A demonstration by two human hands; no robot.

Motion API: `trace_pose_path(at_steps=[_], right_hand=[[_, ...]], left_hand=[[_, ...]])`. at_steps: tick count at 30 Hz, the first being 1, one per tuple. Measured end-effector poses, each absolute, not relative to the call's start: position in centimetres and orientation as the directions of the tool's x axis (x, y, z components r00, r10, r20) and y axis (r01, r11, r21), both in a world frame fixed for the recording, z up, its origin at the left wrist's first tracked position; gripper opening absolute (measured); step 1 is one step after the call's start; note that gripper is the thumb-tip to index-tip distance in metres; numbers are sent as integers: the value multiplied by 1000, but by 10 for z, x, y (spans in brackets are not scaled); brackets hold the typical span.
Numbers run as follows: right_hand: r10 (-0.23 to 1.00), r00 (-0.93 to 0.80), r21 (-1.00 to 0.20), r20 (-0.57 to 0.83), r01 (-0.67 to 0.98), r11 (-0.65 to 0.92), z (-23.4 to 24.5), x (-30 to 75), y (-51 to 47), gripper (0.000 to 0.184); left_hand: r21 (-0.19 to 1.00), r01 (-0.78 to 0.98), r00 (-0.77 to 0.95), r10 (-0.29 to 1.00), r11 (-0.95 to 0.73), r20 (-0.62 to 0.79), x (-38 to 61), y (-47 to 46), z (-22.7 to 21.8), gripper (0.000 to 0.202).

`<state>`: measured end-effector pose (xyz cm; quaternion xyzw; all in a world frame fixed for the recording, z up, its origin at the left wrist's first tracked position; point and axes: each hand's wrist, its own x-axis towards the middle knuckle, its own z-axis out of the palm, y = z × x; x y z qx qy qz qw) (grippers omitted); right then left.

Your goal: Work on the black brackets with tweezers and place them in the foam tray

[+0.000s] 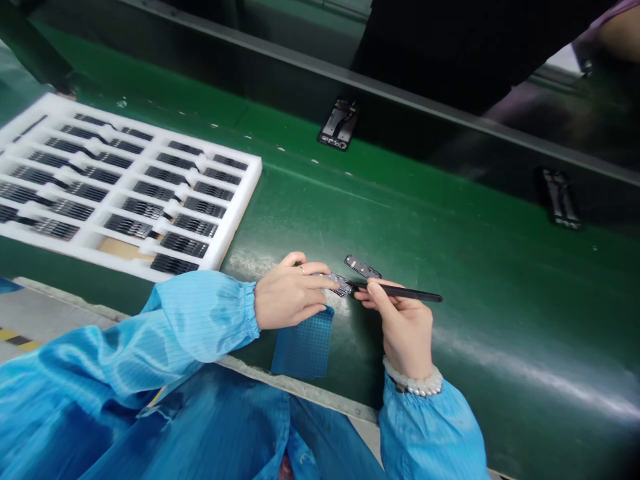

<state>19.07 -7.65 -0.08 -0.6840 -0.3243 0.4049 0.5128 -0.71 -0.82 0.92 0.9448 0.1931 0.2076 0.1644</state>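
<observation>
Black tweezers (413, 292) are pinched between the thumb and fingers of my right hand (406, 327), their tips pointing left. The tips meet a small circuit board (342, 285). Fingers of my left hand (293, 293) hold that board from the left, covering part of it. Just behind the tips lies a dark, narrow phone part (363, 267), close to my right fingertips. A blue sheet with rows of small dots (305, 343) lies below my left hand. What the tweezer tips grip is too small to tell.
At left, a white foam tray (250, 177) holds several stacks of dark flex parts in slots. Beyond the green bench (450, 253) runs a dark strip with a phone assembly (339, 125) and another phone assembly (561, 199). A person's arm (620, 33) shows at top right.
</observation>
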Motion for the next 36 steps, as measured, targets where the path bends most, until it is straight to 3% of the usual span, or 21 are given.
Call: trace_pose_path(at_steps=[13, 28, 36], right_hand=[[882, 451, -965, -139, 138, -222, -2, 188, -82, 28], [904, 327, -827, 275, 559, 49, -5, 191, -94, 15], [918, 306, -825, 253, 564, 39, -2, 192, -94, 17]], left_hand=[[404, 293, 839, 436, -866, 326, -7, -8, 8, 22], [412, 300, 846, 439, -861, 301, -8, -7, 7, 20], [400, 301, 856, 430, -866, 286, -8, -7, 8, 19]])
